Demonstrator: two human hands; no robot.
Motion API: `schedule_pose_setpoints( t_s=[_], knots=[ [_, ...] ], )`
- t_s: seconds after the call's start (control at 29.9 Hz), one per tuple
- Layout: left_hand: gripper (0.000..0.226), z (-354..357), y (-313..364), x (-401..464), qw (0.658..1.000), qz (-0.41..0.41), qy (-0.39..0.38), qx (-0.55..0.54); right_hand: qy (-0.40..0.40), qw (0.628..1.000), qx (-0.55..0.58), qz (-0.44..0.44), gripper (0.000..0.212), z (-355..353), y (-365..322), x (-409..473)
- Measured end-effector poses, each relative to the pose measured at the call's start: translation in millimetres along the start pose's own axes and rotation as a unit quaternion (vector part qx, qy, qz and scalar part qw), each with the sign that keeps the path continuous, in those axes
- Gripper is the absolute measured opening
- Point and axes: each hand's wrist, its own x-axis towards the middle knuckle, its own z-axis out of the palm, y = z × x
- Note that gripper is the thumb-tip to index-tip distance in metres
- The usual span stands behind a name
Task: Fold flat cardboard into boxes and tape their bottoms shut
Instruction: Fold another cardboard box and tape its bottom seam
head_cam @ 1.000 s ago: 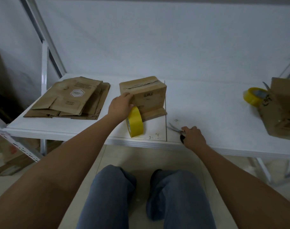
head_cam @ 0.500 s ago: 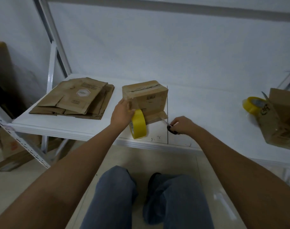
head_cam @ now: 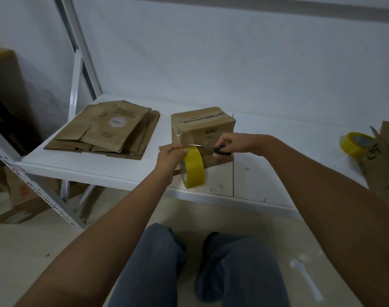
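Since a moment ago the right hand (head_cam: 237,142) has lifted the scissors (head_cam: 211,148) off the bench (head_cam: 277,151) and gripped them by the handles, blades against the clear tape. The left hand (head_cam: 170,155) now pinches the yellow tape roll (head_cam: 193,168), raised before the folded box (head_cam: 202,127). Flat cardboard (head_cam: 109,129) lies stacked leftward; a second roll (head_cam: 355,144) sits far right beside an open carton (head_cam: 386,160).
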Motion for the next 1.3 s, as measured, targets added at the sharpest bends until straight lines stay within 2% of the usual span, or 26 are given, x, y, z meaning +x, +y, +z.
schedule_pose_setpoints(
  t_s=[0.13,0.3,0.54,0.67,0.84,1.04,1.24,1.3],
  knots=[
    [0.036,-2,-4,1,0.999,-0.017,-0.014,-0.027,0.009,1.0,-0.004,0.022,0.013,-9,8,18],
    [0.035,-2,-5,5,0.998,-0.023,-0.025,-0.047,0.009,0.999,0.016,0.035,0.032,-17,11,36],
    [0.027,-8,-6,8,0.999,-0.019,-0.036,-0.033,-0.065,0.995,0.052,0.049,0.015,-25,4,52],
    [0.012,-9,-6,9,0.998,-0.033,-0.034,-0.032,-0.093,0.992,0.059,0.055,0.016,-25,6,62],
    [0.022,-13,-2,10,0.998,-0.044,-0.041,-0.031,-0.108,0.99,0.072,0.056,0.024,-26,6,69],
    [0.016,-13,1,7,0.997,-0.059,-0.046,-0.036,-0.12,0.989,0.069,0.052,0.036,-27,5,72],
    [0.008,-13,7,3,0.995,-0.076,-0.052,-0.037,-0.109,0.992,0.053,0.032,0.029,-28,9,73],
    [0.005,-13,8,2,0.995,-0.077,-0.052,-0.032,-0.107,0.993,0.043,0.024,0.035,-29,11,72]
  ],
)
